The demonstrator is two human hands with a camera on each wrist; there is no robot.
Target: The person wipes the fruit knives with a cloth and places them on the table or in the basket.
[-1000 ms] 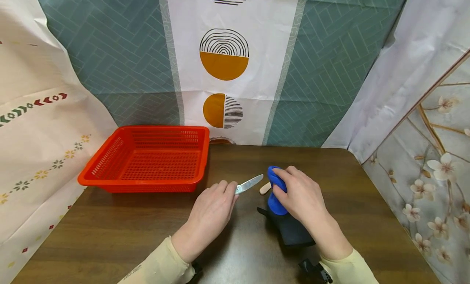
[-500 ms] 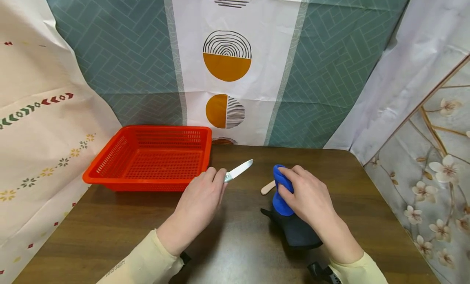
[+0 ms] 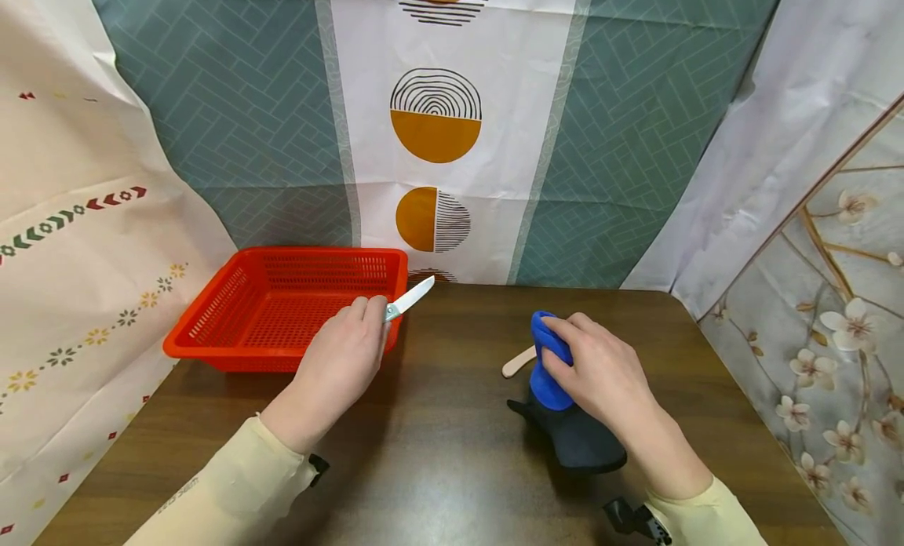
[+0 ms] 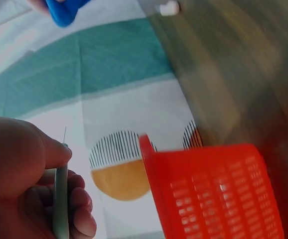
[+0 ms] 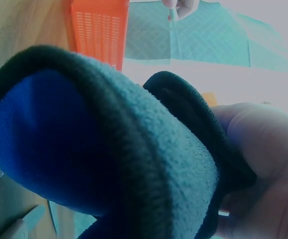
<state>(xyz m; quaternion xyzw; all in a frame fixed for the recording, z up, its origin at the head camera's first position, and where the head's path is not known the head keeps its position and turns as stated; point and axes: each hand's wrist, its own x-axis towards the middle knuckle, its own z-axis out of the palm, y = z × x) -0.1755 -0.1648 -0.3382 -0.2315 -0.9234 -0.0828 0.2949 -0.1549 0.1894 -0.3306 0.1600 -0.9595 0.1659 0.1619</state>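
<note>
A small knife [image 3: 413, 296] with a pale green handle is gripped in my left hand [image 3: 340, 356], its bare blade pointing up and right. That hand is in front of the right side of the red plastic basket [image 3: 282, 351]; the left wrist view shows the handle [image 4: 61, 204] between thumb and curled fingers. My right hand [image 3: 599, 367] pinches a soft fabric piece [image 3: 585, 438], blue at the top and black below with a narrow tail. In the right wrist view the fabric piece [image 5: 174, 149] curls open, showing a blue inside and dark edging; its kind is unclear.
A beige rounded stick or handle end [image 3: 519, 362] lies on the brown wooden table [image 3: 452, 452], partly hidden behind the blue fabric. The basket stands at the table's back left. Patterned cloths [image 3: 607, 138] hang behind and at both sides.
My left hand has carried the knife left and slightly back, from beside the blue fabric to the basket's right side. The right hand keeps its hold nearly in place.
</note>
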